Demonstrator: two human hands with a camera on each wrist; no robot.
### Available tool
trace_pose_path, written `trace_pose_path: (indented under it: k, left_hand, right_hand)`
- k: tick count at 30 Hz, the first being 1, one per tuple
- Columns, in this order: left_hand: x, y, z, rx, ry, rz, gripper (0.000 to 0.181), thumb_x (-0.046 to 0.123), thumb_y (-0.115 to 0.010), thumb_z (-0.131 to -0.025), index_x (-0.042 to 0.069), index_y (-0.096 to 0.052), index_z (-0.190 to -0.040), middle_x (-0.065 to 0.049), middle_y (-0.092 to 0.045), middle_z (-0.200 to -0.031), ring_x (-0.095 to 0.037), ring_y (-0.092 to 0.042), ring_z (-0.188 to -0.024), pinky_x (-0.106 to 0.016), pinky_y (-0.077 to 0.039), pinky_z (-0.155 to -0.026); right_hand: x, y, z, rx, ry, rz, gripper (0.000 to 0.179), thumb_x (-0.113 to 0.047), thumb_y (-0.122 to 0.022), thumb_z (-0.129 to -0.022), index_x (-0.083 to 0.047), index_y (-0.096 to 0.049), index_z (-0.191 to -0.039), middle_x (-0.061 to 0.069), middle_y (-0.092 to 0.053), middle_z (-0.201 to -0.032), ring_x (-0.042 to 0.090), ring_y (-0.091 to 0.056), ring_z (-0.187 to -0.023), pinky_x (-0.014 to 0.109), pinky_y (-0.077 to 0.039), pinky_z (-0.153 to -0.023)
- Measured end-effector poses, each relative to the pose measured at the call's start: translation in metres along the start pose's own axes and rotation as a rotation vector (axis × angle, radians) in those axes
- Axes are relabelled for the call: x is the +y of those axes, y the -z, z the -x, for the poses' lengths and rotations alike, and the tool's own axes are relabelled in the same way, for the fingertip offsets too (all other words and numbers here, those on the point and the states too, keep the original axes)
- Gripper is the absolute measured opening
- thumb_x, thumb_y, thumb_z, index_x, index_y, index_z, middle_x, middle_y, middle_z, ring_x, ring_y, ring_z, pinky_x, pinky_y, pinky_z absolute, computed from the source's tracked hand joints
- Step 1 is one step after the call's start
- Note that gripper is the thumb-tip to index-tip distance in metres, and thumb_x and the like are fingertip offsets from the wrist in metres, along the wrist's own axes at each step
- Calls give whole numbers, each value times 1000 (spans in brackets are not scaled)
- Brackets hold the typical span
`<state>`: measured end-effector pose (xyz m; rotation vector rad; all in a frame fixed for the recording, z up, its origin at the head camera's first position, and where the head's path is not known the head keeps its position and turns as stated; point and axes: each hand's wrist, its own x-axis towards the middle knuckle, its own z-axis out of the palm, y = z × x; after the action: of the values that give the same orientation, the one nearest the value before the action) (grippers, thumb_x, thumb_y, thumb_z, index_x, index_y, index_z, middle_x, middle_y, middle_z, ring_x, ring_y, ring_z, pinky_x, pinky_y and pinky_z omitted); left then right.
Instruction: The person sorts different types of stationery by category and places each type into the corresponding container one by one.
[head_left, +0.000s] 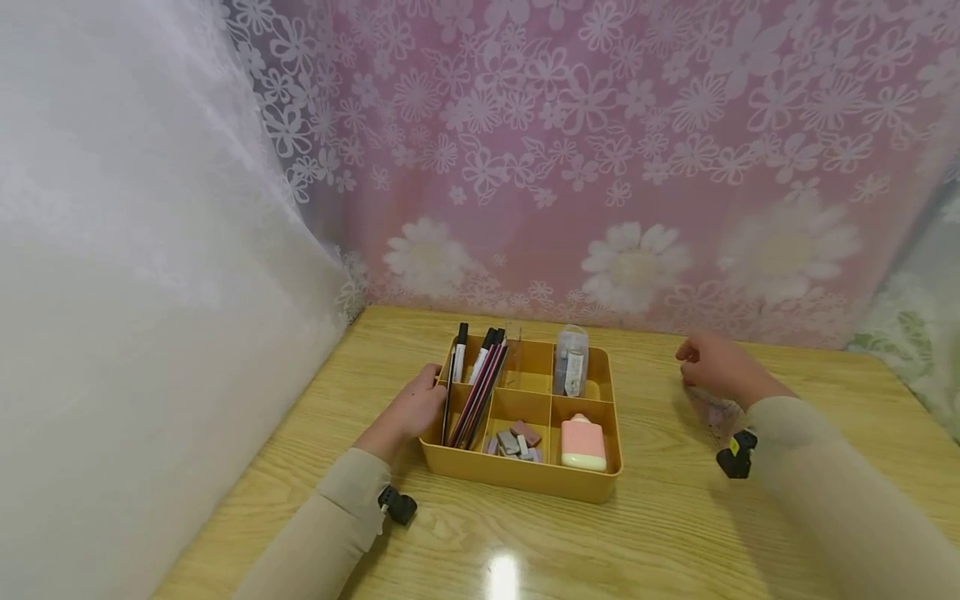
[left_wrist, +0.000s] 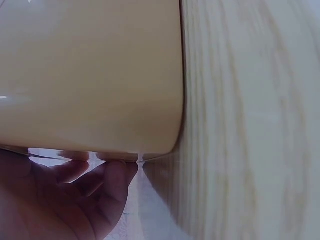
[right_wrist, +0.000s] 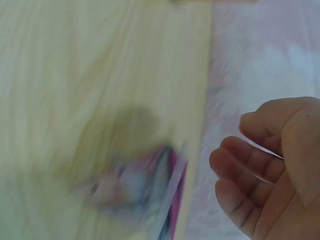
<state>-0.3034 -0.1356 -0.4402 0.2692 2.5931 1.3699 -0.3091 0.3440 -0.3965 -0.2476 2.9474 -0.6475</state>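
Observation:
A yellow desk organizer [head_left: 517, 477] with several compartments stands on the table in the head view. My left hand [head_left: 412, 407] is at its left side; the left wrist view shows my fingers [left_wrist: 112, 187] bent lightly against the glossy outer wall [left_wrist: 90, 80]. My right hand [head_left: 720, 367] is to the right of the organizer, above the table, fingers loosely curled with nothing between them. Below it lies a clear pouch [head_left: 716, 415] with pinkish patches, blurred in the right wrist view, where my right hand [right_wrist: 270, 175] is beside it.
The organizer holds black-capped markers [head_left: 461, 350], pencils [head_left: 480, 396], small erasers [head_left: 517, 442], a pink bottle-shaped item [head_left: 582, 442] and a clear-topped container [head_left: 572, 362]. Flowered pink fabric [head_left: 570, 167] hangs behind the wooden table [head_left: 450, 542]; white fabric [head_left: 150, 292] hangs at left.

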Motion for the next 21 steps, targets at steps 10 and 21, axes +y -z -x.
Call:
trace_pose_path:
  k: [10, 21]
  left_hand:
    - [0, 0, -2, 0, -3, -18, 50, 23, -33, -106, 3, -32, -152, -19, -40, -153, -34, -38, -141, -54, -30, -114]
    - [-2, 0, 0, 4, 2, -18, 51, 24, -32, -106, 4, -31, -153, -19, -40, -154, -34, -38, -141, -54, -31, -113]
  right_hand:
    - [59, -1, 21, -38, -71, 171, 41, -17, -57, -94, 17, -60, -117, 31, -66, -104, 36, -62, -80, 48, -51, -65]
    - [75, -4, 33, -80, -116, 214, 57, -7, -59, -87, 19, -48, -136, 43, -56, -120, 45, -63, -86, 56, -49, -71]
